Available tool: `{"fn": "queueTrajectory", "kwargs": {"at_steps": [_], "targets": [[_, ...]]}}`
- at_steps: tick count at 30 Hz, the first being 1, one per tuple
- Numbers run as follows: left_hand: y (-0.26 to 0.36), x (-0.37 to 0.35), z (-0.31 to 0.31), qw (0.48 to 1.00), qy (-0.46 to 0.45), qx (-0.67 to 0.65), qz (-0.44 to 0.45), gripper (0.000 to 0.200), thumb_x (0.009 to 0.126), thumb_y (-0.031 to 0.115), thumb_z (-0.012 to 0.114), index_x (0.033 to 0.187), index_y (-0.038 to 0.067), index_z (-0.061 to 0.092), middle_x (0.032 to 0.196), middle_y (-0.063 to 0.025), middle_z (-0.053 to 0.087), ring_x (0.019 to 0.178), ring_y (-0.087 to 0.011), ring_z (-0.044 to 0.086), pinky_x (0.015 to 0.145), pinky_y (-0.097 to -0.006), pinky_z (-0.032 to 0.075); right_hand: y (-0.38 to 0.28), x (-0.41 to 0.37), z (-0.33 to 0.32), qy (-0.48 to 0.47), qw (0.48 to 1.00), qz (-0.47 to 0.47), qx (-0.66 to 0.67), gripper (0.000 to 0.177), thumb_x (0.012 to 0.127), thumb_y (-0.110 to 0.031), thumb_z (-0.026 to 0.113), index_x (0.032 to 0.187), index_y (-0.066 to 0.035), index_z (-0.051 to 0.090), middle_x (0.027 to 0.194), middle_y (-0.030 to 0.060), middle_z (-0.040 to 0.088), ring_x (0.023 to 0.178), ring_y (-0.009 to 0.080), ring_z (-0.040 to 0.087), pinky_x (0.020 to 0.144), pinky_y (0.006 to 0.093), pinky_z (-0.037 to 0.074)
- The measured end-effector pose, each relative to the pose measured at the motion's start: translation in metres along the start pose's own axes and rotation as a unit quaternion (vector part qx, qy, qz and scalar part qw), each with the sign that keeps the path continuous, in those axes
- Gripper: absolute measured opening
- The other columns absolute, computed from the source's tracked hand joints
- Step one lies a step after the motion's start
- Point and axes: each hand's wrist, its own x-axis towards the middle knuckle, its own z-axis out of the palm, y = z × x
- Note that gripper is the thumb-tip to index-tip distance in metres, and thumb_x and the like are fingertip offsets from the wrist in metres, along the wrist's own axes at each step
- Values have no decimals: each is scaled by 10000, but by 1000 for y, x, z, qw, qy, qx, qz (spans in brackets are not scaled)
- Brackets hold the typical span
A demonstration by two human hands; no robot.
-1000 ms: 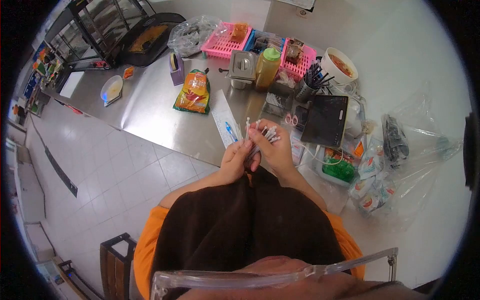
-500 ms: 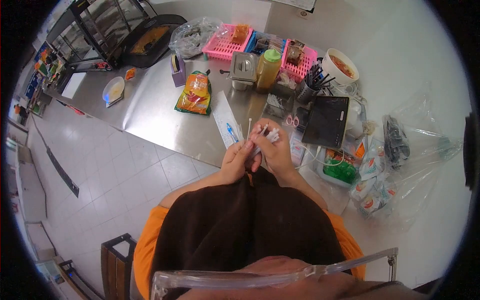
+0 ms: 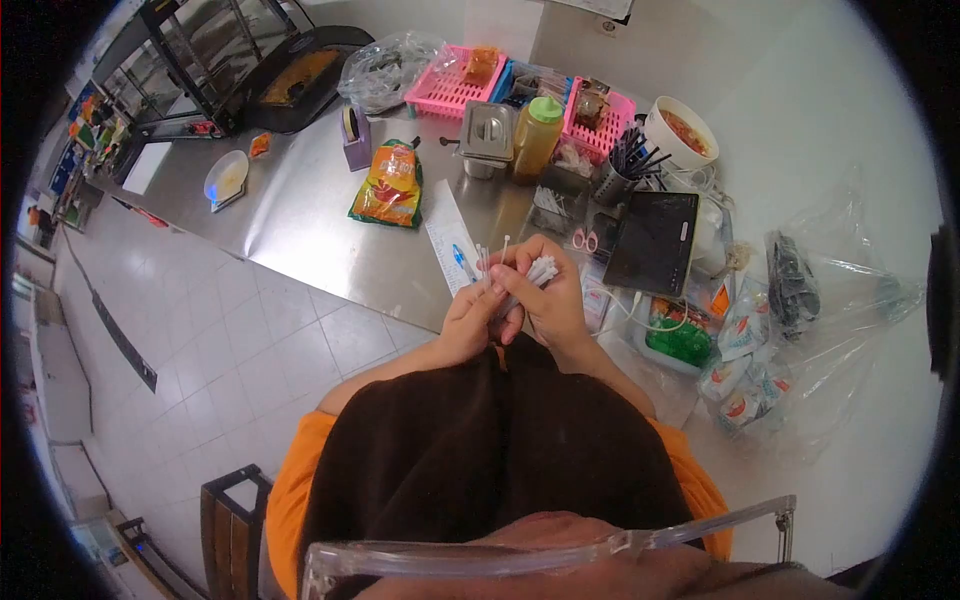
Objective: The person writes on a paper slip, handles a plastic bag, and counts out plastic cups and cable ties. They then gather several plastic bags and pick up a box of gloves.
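Both hands meet just past my apron, over the counter's near edge. My right hand (image 3: 553,305) is closed round a bundle of thin white cable ties (image 3: 542,270), their small heads bunched at the top. A few more thin white ties (image 3: 484,262) stand up from the closed fingers of my left hand (image 3: 470,322), which touches the right. Part of the bundle is hidden by the fingers. Just beyond the left hand lie a blue pen (image 3: 461,257) and a long paper strip with print (image 3: 447,225).
On the steel counter (image 3: 310,240) are a yellow-orange packet (image 3: 390,185), a tape dispenser (image 3: 356,140), a lidded metal container (image 3: 488,135) and a sauce bottle (image 3: 538,140). To the right are pink scissors (image 3: 586,240), a tablet (image 3: 651,243) and a plastic bag (image 3: 840,330).
The fingers have shifted slightly round the cable ties. Several ties now stand together above the left hand, and the heads in the right hand sit closer together.
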Motion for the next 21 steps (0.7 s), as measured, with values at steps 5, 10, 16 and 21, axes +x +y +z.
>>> {"fn": "queueTrajectory", "kwargs": {"at_steps": [5,10,16,21], "targets": [[-3,2,-4,1000,-10,5,4,307,925,293,345,894,7,454,561,-77,475,452,-124,420,437,-221,300,1,0,-2,1,1000,-1,-3,157,794,-4,579,741,-36,435,876,144,583,560,113,562,339,206,464],[-1,2,-1,1000,0,13,-1,306,925,294,344,880,15,462,564,-67,469,457,-117,417,440,-216,294,4,1,-4,6,1000,-9,-2,145,800,-8,578,759,-36,442,884,137,589,618,118,572,378,206,468],[-9,6,5,994,76,81,14,312,934,345,359,839,77,490,601,12,439,485,-51,373,442,-185,270,5,1,3,-27,999,-1,-20,124,858,-108,538,874,-31,442,835,123,586,821,186,582,758,320,468],[-24,16,-34,972,-5,-56,-227,261,926,324,406,873,92,512,651,29,418,499,-63,350,458,-185,270,36,7,-20,-30,997,41,-61,194,904,-253,474,882,-62,447,627,29,536,705,144,562,745,323,457]]}}
